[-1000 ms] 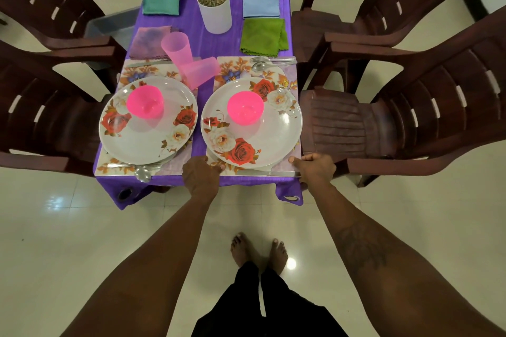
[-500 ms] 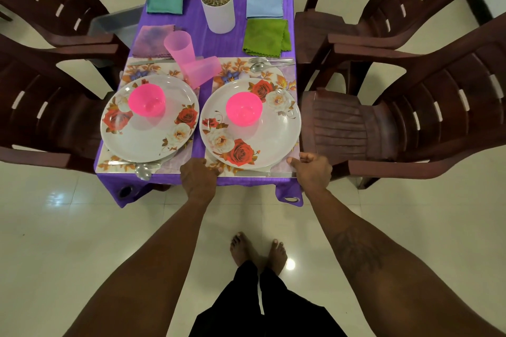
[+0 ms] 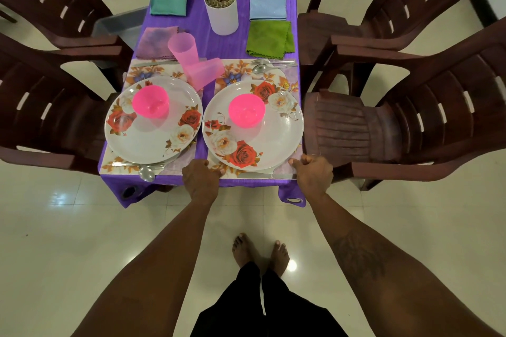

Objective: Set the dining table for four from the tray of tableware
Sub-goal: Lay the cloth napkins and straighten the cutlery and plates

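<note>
Clamps the near-right mat [image 3: 290,76] by both near corners, left grip [image 3: 201,175] curled on the left one and right grip [image 3: 312,172] pinching the right, with plate [image 3: 273,145] and bowl [image 3: 246,110] riding on it. Lies straight ahead of both grips alike, near border and knife [image 3: 262,175] running left to right between them. Offers scant room: neighbouring plate [image 3: 153,142] nearly touching on the left, tabletop [image 3: 241,44] edge and chair [image 3: 350,128] hard on the right, so likely calls for small nudges only.
</note>
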### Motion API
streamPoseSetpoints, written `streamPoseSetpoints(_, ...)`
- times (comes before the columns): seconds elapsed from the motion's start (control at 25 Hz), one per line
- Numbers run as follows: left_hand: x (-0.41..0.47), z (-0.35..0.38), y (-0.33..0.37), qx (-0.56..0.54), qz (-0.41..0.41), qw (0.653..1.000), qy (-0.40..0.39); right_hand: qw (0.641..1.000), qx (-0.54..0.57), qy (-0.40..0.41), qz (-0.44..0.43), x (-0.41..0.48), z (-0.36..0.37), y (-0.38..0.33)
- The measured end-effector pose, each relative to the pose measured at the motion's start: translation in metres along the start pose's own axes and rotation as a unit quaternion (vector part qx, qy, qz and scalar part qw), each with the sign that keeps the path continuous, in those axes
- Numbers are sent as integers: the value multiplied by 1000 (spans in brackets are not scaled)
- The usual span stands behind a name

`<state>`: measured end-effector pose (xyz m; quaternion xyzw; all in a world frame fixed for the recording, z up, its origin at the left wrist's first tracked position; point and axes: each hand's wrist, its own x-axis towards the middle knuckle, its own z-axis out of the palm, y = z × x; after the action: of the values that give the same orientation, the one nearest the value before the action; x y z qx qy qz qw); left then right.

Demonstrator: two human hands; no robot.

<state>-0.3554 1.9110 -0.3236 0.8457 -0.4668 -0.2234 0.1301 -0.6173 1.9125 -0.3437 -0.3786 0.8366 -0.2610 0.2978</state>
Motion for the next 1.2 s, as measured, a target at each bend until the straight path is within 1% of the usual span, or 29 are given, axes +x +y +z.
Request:
streamPoseSetpoints(0.12,6,0,0,-11,-3,1000,-8,1000,-7,-1,-23,2,-1,-1)
streamPoseSetpoints(0.2,3,-1,-2,-32,12,999,-5,997,-13,0,-75,-4,-8,1)
streamPoseSetpoints(0.28,-7,1,-9,-58,52,997,7,987,-57,31,-147,-14,-13,11)
streamPoseSetpoints(0.36,-20,4,-15,-55,136,989,7,960,-111,51,-252,-20,-14,24)
streamPoseSetpoints(0.44,-31,7,-14,-47,243,969,-20,924,-148,16,-354,-19,-11,38)
streamPoseSetpoints(0.52,-35,9,-8,-25,336,941,-38,907,-184,-8,-380,-18,-6,41)
streamPoseSetpoints(0.56,-35,11,-6,-15,363,931,-35,904,-194,-9,-380,-16,-2,41)
streamPoseSetpoints(0.64,-35,12,-4,-7,366,930,-29,894,-215,-18,-392,-14,4,38)
streamPoseSetpoints(0.76,-35,16,-11,20,365,931,-21,859,-232,-43,-454,-15,7,29)
streamPoseSetpoints(0.84,-33,19,-14,51,380,924,-9,848,-232,-48,-474,-14,9,23)
streamPoseSetpoints(0.92,-29,24,-16,94,400,912,-4,846,-242,-56,-472,-15,11,19)
streamPoseSetpoints(1.04,-22,33,-23,137,393,909,-18,851,-226,-71,-469,-12,11,18)
streamPoseSetpoints(1.12,-22,33,-23,133,376,917,-22,853,-194,-99,-475,-11,5,21)
streamPoseSetpoints(1.2,-25,28,-15,92,351,932,-17,845,-202,-100,-486,-7,0,22)
